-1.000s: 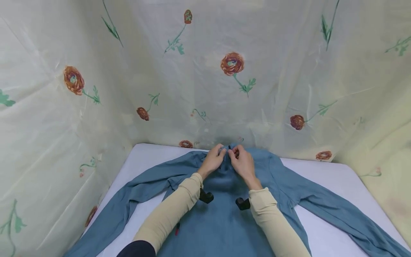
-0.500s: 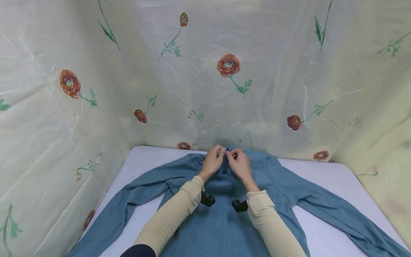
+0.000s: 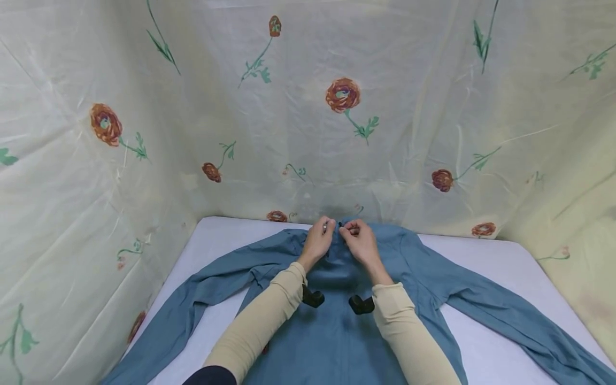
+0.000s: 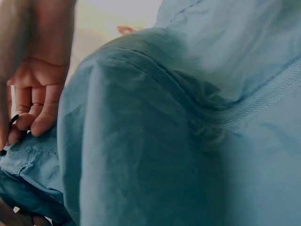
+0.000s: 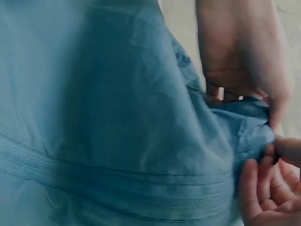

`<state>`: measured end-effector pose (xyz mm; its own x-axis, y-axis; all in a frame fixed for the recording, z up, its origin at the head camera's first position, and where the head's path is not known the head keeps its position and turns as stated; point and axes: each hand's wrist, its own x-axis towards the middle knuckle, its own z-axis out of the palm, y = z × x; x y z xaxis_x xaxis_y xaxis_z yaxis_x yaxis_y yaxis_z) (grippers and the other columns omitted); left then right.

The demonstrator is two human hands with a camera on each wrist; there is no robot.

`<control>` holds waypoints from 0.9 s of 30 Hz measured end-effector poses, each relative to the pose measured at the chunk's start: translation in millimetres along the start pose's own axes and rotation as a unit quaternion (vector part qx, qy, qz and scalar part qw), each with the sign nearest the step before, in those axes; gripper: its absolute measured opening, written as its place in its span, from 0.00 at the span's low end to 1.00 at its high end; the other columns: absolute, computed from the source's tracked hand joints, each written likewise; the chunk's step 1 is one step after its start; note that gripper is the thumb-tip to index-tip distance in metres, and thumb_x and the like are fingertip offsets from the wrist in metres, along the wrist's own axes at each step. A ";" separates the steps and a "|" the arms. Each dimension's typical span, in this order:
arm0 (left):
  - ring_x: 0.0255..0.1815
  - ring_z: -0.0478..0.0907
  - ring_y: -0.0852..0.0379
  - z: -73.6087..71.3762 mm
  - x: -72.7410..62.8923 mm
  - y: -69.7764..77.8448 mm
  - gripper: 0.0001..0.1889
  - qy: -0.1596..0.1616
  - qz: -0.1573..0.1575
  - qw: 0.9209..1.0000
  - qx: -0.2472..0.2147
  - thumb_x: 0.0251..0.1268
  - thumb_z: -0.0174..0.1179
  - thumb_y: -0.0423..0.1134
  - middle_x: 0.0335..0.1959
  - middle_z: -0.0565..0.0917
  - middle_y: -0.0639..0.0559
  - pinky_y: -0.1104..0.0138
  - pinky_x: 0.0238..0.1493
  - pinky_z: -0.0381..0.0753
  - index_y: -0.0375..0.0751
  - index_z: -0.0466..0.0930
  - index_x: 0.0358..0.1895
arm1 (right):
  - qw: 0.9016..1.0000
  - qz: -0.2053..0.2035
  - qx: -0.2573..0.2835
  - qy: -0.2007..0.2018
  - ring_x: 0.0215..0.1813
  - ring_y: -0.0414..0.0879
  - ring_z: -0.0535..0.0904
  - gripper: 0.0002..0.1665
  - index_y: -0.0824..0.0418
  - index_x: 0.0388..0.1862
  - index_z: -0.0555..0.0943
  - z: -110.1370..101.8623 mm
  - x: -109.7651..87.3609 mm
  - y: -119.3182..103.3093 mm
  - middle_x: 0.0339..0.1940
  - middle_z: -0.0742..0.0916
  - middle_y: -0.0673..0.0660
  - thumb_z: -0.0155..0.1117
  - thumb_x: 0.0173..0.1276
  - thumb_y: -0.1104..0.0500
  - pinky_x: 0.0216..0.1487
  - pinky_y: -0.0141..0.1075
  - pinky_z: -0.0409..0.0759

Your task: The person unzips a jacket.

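Note:
A blue jacket (image 3: 332, 331) lies spread on the white table with its sleeves out to both sides. At the collar my left hand (image 3: 317, 240) pinches the fabric between thumb and fingers. Close beside it my right hand (image 3: 361, 243) pinches the collar edge, where a small black pull (image 3: 340, 224) shows. In the left wrist view a thin black cord-like piece (image 4: 14, 120) lies by curled fingertips. Both hands show at the bunched collar (image 5: 254, 136) in the right wrist view. The exact grip is partly hidden by fingers and folds.
The white tabletop (image 3: 481, 342) shows beside the jacket. A flowered curtain (image 3: 269, 123) hangs close behind the table and along both sides. Black wrist mounts (image 3: 313, 297) hang below both wrists. A small reddish item (image 3: 266, 348) is mostly hidden by the left sleeve.
Both hands stay at the collar. The black pull stood up taller between the fingertips a second ago and now shows less. The fingertips are slightly farther apart than half a second ago.

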<state>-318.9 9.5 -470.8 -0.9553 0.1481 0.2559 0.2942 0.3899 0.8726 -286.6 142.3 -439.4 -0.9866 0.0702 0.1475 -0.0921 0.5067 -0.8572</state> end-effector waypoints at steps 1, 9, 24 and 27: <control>0.17 0.62 0.59 -0.7 0.0 0.8 0.15 -0.001 -0.003 1.000 -0.003 0.77 0.40 0.48 0.17 0.67 0.54 0.69 0.24 0.63 0.44 0.75 0.44 | 1.000 -0.002 0.016 0.004 0.34 0.49 0.80 0.14 0.63 0.47 0.75 0.8 0.3 0.3 0.37 0.84 0.64 0.57 0.70 0.55 0.34 0.32 0.75; 0.17 0.62 0.58 -3.0 2.4 8.7 0.16 0.005 -0.015 1.000 -0.008 0.77 0.40 0.50 0.17 0.66 0.55 0.68 0.24 0.62 0.45 0.74 0.43 | 0.996 -0.023 0.072 0.050 0.31 0.54 0.81 0.16 0.58 0.54 0.79 8.3 -3.1 2.1 0.34 0.84 0.62 0.58 0.70 0.55 0.29 0.31 0.76; 0.17 0.60 0.58 -5.5 1.4 5.5 0.15 0.004 -0.026 1.000 -0.012 0.76 0.41 0.48 0.16 0.64 0.56 0.68 0.24 0.62 0.45 0.74 0.41 | 0.995 -0.024 0.092 0.039 0.29 0.52 0.80 0.17 0.56 0.57 0.77 14.0 -10.1 5.6 0.32 0.82 0.59 0.57 0.71 0.57 0.28 0.29 0.75; 0.18 0.61 0.58 -6.0 2.4 5.2 0.14 0.009 -0.029 0.999 -0.011 0.76 0.42 0.47 0.16 0.64 0.55 0.68 0.25 0.62 0.44 0.75 0.40 | 0.995 -0.027 0.092 0.038 0.29 0.52 0.80 0.18 0.56 0.58 0.77 14.3 -10.9 6.1 0.33 0.82 0.61 0.57 0.71 0.57 0.28 0.30 0.75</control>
<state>-319.9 6.4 -463.1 -0.9712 0.1089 0.2121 0.2378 0.3772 0.8951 -278.3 132.3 -453.3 -0.9673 0.1148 0.2262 -0.1746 0.3452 -0.9221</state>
